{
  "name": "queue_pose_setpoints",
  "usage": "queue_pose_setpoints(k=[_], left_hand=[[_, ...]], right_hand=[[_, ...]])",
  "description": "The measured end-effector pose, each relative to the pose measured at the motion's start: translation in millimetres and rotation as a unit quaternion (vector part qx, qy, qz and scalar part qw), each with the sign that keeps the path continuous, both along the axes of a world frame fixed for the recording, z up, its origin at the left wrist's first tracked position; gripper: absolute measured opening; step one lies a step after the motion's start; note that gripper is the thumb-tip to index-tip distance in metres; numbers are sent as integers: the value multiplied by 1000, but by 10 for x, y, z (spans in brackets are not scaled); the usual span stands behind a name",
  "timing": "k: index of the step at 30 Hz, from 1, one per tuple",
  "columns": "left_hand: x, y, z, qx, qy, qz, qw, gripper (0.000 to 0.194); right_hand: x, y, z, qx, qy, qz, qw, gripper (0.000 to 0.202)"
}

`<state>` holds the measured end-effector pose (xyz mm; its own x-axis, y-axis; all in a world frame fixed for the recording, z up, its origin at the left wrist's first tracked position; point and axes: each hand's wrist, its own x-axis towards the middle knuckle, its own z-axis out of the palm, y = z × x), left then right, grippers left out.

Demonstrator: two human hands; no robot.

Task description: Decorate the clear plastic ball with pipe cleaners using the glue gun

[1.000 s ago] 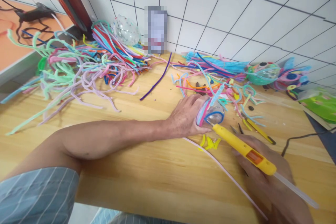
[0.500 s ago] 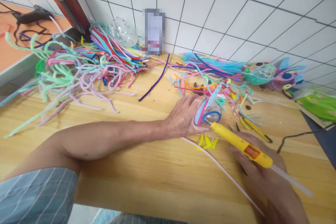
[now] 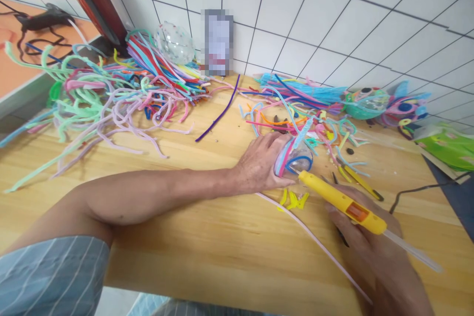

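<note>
My left hand [image 3: 261,163] is closed around a clear plastic ball [image 3: 302,152] banded with pink, lilac and light blue pipe cleaners. A blue pipe cleaner ring [image 3: 298,164] sits on the side of the ball facing right. In my right hand [image 3: 365,237] is a yellow glue gun [image 3: 340,201], with a clear glue stick [image 3: 413,251] poking from its back end. The gun's metal tip is at the lower edge of the blue ring; whether it touches cannot be made out. Below the ball lie small yellow pieces [image 3: 294,200] and a long pale pink pipe cleaner [image 3: 307,233].
Loose pipe cleaners [image 3: 111,103] heap up at the left, beside another clear ball [image 3: 174,43]. Finished-looking fish figures [image 3: 366,102] stand at the back right near a blue bundle [image 3: 303,93]. A yellow cutter [image 3: 361,182], a phone [image 3: 217,44] and a green packet [image 3: 450,147] are also there.
The glue gun has shifted very slightly right, its tip still by the blue ring. My left hand and the ball stay practically in place.
</note>
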<state>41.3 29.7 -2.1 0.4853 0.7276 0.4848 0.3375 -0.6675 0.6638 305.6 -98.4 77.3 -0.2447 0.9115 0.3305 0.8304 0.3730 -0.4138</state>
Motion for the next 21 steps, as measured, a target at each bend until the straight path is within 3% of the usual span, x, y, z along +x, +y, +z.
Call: queue_pose_setpoints(k=[10, 21], left_hand=[[3, -15, -12, 14, 2, 8, 1000, 104], [-14, -8, -27, 23, -2, 2, 1000, 109]], right_hand=[[23, -32, -9, 7, 24, -15, 1000, 22], [-33, 2, 33, 25, 22, 25, 999, 20]])
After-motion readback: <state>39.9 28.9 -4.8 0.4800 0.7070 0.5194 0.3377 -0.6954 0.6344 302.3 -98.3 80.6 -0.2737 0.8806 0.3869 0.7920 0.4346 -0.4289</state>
